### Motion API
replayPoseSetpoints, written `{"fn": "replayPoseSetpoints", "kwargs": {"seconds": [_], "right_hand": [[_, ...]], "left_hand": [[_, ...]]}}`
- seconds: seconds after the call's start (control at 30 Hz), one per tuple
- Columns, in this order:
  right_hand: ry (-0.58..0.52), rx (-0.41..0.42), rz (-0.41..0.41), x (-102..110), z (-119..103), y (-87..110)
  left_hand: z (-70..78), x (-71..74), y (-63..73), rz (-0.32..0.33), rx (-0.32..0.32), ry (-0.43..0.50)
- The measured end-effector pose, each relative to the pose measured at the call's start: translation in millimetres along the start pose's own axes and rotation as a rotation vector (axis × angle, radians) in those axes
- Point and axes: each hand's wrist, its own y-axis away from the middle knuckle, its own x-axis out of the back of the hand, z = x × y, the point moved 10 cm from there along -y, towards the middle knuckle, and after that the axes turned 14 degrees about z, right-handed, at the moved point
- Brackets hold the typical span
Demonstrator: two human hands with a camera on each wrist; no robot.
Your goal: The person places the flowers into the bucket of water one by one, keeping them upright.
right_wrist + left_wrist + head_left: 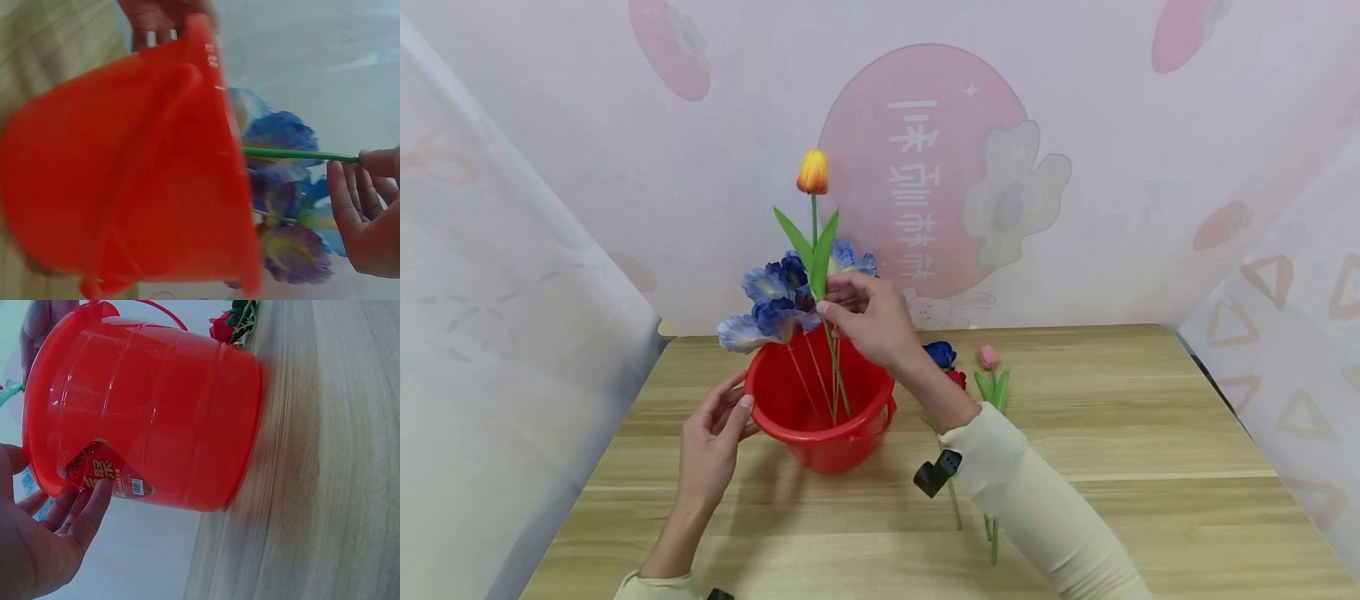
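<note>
A red plastic bucket (822,450) stands upright on the table, with several blue irises (775,296) on thin stems in it. My right hand (872,321) pinches the green stem of a yellow-orange tulip (812,172) between thumb and fingers, above the bucket's rim. The tulip's bloom points up, and the lower stem reaches down inside the bucket. At the bucket's left side, my left hand (713,442) rests on the outer wall by the rim. In the left wrist view its extended fingers (90,515) lie near a dark red label (103,469).
Right of the bucket lie a pink tulip (988,357), a dark blue flower (940,354) and a red flower (957,379), the latter two partly behind the right forearm. A printed cloth backdrop (1075,250) rises behind the wooden table (1135,433).
</note>
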Motion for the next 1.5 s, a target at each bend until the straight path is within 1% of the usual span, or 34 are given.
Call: {"fn": "replayPoseSetpoints", "kwargs": {"seconds": [0.17,0.27,0.47,0.7,0.83,0.97,1.13,1.23,1.37,1.5], "right_hand": [[0.024,-0.063,-0.008,-8.5,18.8,5.2],[0.046,-0.087,-0.007,-12.5,28.9,6.2],[0.119,-0.115,-0.018,-18.7,41.0,5.6],[0.175,-0.180,-0.035,-21.7,55.3,2.3],[0.212,-0.188,-0.059,-25.3,63.5,2.0],[0.264,-0.173,-0.072,-27.6,66.3,0.9],[0.340,-0.186,-0.108,-28.6,66.6,4.7],[0.333,-0.203,-0.118,-26.5,65.2,9.6],[0.314,-0.222,-0.107,-19.3,61.7,15.8],[0.292,-0.237,-0.095,-9.1,59.4,21.5]], "left_hand": [[-0.7,-2.0,0.3,-0.010,-0.002,0.002],[-2.7,-1.9,1.0,-0.006,0.007,0.008],[-3.7,0.4,2.2,0.006,0.005,0.006],[-0.3,0.5,0.9,0.005,-0.005,0.000],[0.2,0.6,1.7,0.004,-0.004,0.000],[-1.0,0.7,1.4,0.007,-0.003,-0.012],[-1.5,0.5,1.6,0.008,-0.003,-0.012],[-2.5,0.7,1.7,0.012,-0.003,-0.022],[-3.3,0.9,1.0,0.017,-0.005,-0.034],[-2.9,1.1,0.6,0.017,-0.003,-0.017]]}}
